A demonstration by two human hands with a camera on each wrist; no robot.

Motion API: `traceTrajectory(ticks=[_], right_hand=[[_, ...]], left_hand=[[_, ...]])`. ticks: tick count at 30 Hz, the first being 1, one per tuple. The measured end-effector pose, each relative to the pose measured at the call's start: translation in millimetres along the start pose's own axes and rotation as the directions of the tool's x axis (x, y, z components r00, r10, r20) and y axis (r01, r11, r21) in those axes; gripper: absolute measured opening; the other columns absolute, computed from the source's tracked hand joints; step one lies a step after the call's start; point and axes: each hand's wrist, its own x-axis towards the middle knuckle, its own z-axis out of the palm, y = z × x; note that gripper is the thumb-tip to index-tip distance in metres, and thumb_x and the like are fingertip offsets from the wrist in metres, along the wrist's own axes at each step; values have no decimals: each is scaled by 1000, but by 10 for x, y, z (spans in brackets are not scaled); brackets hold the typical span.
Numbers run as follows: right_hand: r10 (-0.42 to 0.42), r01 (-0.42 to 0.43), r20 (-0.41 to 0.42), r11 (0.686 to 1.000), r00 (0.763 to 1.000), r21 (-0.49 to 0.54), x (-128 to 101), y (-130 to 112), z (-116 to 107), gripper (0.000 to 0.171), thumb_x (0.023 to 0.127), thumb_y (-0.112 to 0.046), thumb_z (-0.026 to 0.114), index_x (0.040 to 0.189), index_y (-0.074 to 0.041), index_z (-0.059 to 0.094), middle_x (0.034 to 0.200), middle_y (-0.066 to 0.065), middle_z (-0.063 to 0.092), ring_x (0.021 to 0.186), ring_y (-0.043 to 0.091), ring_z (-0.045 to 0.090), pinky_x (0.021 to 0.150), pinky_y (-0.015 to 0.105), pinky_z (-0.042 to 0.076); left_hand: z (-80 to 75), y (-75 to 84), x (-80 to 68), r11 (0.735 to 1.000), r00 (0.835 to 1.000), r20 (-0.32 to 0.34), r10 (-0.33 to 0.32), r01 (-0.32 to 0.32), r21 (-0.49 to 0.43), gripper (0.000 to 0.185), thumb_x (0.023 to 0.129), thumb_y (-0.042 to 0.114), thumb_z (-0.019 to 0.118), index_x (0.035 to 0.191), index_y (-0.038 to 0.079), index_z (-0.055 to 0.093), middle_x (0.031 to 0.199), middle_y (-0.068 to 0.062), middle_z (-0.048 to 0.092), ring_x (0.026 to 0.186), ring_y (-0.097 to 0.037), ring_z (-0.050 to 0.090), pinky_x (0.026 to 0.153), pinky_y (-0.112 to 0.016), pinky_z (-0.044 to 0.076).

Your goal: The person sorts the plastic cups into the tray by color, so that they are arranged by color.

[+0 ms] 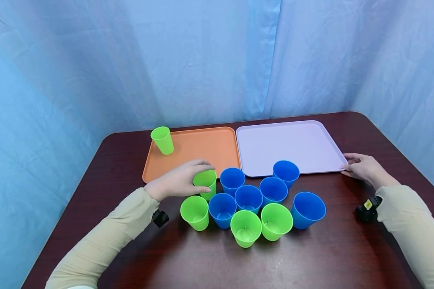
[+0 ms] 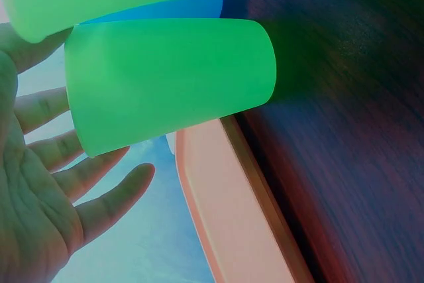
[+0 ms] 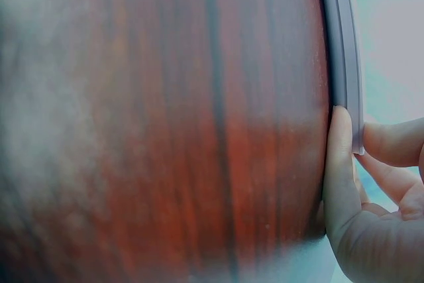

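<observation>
A dark wooden table (image 1: 217,261) is shown before blue drapery. A green cup (image 1: 205,182), beside the orange tray (image 1: 202,146), is approached by the left hand (image 1: 179,180), whose fingers are spread and not closed. The lilac tray (image 1: 293,144) corner is pinched by the right hand (image 1: 363,168). The cup's wall is best encircled fully before lifting, so neighbouring cups are not toppled.

Your left hand (image 1: 179,181) covers part of the green cup (image 1: 205,182); grip contact cannot be confirmed. The lilac tray (image 3: 344,51) is cut off by the right wrist view's edge; the table (image 3: 66,130) is blurred there
</observation>
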Motion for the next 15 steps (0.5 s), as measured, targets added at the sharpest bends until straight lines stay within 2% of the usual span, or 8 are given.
traceTrajectory(ticks=[15], right_hand=[[-6, 6, -3, 1000, 1000, -8, -11, -2, 2, 62, 96, -2, 47, 147, 9, 13, 131, 40, 28, 68, -2, 58, 69, 20, 54]], left_hand=[[25, -5, -25, 1000, 1000, -1, 9, -9, -20, 63, 83, 32, 73, 136, 5, 51, 132, -10, 53, 122, -25, 51, 99, -40, 45]])
